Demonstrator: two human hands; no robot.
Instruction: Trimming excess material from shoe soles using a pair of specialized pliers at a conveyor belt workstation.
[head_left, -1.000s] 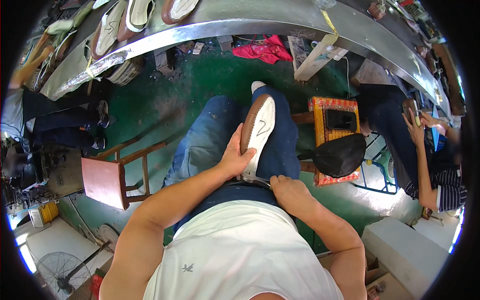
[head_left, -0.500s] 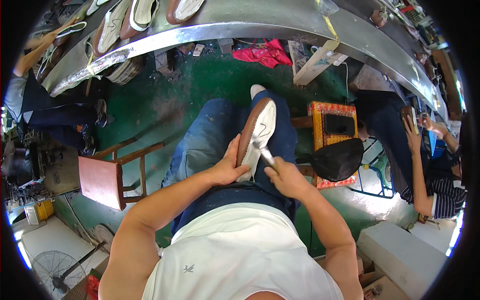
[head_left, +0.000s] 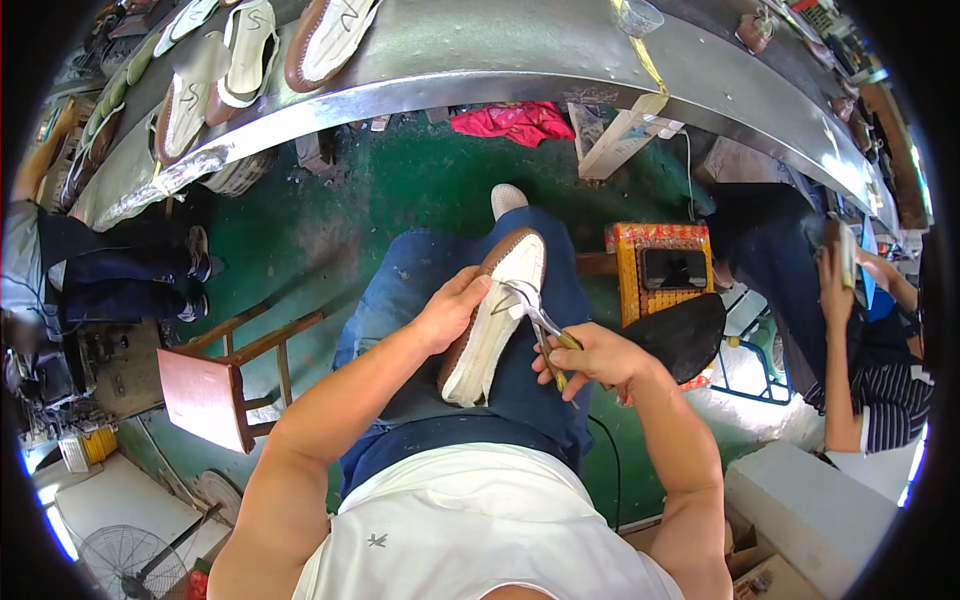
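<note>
A brown shoe (head_left: 474,325) lies across my lap, tilted, with its whitish underside facing up and its toe pointing away. My left hand (head_left: 455,308) is closed on its left side near the middle, thumb on the underside. In my right hand (head_left: 605,360) are metal pincers (head_left: 541,320) with yellowish handles. Their curved head touches the underside near the shoe's right edge, below the toe. The handles stand somewhat apart, with my fingers around them. Whether the jaws grip any material is too small to tell.
Ahead runs a metal bench (head_left: 440,80) with several shoes (head_left: 330,40). A wooden stool (head_left: 203,397) stands left. On the right, an orange-patterned seat (head_left: 635,285) carries a phone (head_left: 673,268) and black cloth (head_left: 675,335). Co-workers work at both sides; a fan (head_left: 130,565) is lower left.
The shoe has come nearer to me, and my left hand has moved up along its side. My right hand has shifted rightward, and the pincers' handles now show spread apart.
</note>
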